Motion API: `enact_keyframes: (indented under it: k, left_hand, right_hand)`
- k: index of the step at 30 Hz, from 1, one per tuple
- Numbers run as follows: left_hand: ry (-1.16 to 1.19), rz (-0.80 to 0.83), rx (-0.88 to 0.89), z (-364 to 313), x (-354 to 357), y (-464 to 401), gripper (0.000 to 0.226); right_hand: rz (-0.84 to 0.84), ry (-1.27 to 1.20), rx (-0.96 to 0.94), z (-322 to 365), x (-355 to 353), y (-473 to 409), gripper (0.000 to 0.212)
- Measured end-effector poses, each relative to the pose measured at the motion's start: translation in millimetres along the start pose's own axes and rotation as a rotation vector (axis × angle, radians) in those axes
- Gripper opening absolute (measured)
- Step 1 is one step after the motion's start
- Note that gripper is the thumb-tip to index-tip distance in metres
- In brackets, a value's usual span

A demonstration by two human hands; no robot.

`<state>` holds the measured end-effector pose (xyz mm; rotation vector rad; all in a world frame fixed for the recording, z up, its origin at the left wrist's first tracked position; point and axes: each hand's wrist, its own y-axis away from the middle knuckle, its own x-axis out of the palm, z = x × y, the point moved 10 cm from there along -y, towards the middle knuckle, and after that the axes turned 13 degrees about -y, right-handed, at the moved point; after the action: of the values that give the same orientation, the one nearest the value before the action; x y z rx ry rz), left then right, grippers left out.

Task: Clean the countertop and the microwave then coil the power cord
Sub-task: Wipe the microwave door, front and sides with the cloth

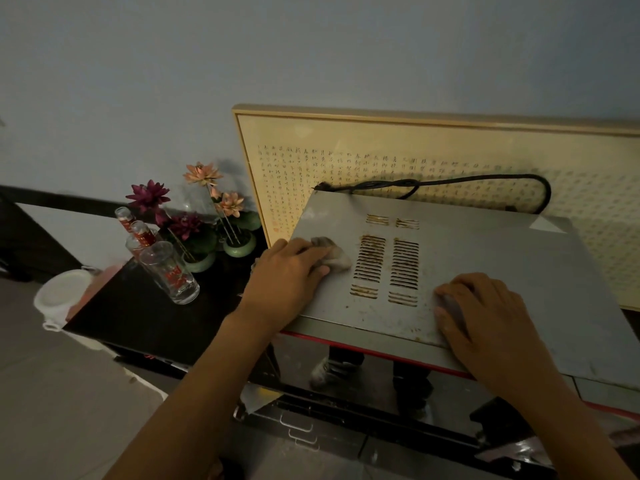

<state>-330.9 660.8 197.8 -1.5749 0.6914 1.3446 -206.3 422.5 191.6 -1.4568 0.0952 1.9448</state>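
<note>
- Rub slow and firm over the microwave [485, 258] top, near the vent slots [386, 268], where the brown dirt sits.
- Push the cloth [334, 256] along the slots, not across, so dirt does not fall in.
- Keep the other hand pressing down so the box does not slide.
- Microwave sits on the dark countertop [145, 320], with its grey metal top facing up and its shiny door facing the person.
- Grey top looks spotty and stained; slots look rusty or greasy brown.
- Left hand [287, 282] with fingers curled over the crumpled grey cloth, pressing it on the top just left of the slots.
- Right hand [485, 317] lying flat on the top near the front edge, right of the slots; something grey under its fingers, too hidden to name, so cannot tell if gripping.
- Black power cord [485, 181] looping loose behind the back edge, not yet coiled.
- Behind that, a framed sheet of writing [450, 154] leaning on the wall.
- To the left on the countertop: clear glass bottles [169, 271] with red print, and fake lotus flowers [202, 174] in small green pots.
- Past the counter's left end, a white bucket [62, 296] on the floor.
</note>
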Motion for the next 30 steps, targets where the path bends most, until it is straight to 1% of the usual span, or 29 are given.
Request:
enact_keyframes:
  k: [2,4,6,8,10,12,14,16,19,21,24,27,30]
  left_hand:
    - [-0.028,-0.038,-0.007,-4.7,-11.3,24.0,0.048]
    - [-0.074,-0.04,-0.09,2.9,-14.0,34.6,0.047]
    - [-0.104,0.002,-0.167,9.7,-8.2,17.7,0.046]
    - [-0.127,0.015,-0.178,5.6,-1.7,-10.1,0.044]
    - [-0.094,0.009,-0.145,-5.2,4.2,-30.9,0.045]
    - [-0.057,0.004,-0.059,-16.5,8.4,-37.2,0.048]
    - [-0.027,-0.019,0.024,-23.6,3.6,-24.3,0.045]
    - [-0.01,-0.053,0.058,-23.8,-4.3,-2.3,0.045]
    - [0.05,-0.028,-0.046,-5.0,-3.6,13.2,0.042]
    - [0.043,-0.002,-0.136,11.2,3.9,-2.5,0.039]
    - [0.078,-0.021,-0.232,35.9,14.7,-44.4,0.035]
    - [0.103,-0.024,-0.267,49.7,27.6,-86.4,0.033]
    - [0.069,0.012,-0.244,44.0,35.4,-112.5,0.036]
  right_hand:
    - [-0.002,-0.004,0.0,-0.3,0.3,0.5,0.042]
    - [-0.004,-0.008,0.004,-1.2,0.2,0.7,0.042]
    - [0.003,-0.004,0.012,-2.0,1.1,-0.5,0.04]
    - [0.001,0.002,0.014,-2.1,0.7,-1.6,0.039]
    - [-0.005,0.005,0.016,-1.3,-0.9,-2.1,0.04]
    - [-0.004,0.003,0.02,-1.1,-0.7,-1.5,0.041]
    - [0.0,-0.002,0.019,-1.7,-0.1,-0.9,0.041]
    - [-0.007,-0.006,0.014,-2.4,-0.2,-1.0,0.041]
    - [-0.015,0.005,0.007,-2.4,0.8,-0.7,0.039]
    - [-0.015,0.012,0.008,-3.5,1.1,-2.3,0.037]
    - [-0.027,0.012,0.005,-4.5,0.1,-3.5,0.036]
    - [-0.035,0.011,0.004,-4.3,-0.3,-3.1,0.035]
    - [-0.037,0.007,0.002,-4.7,-0.1,-3.2,0.033]
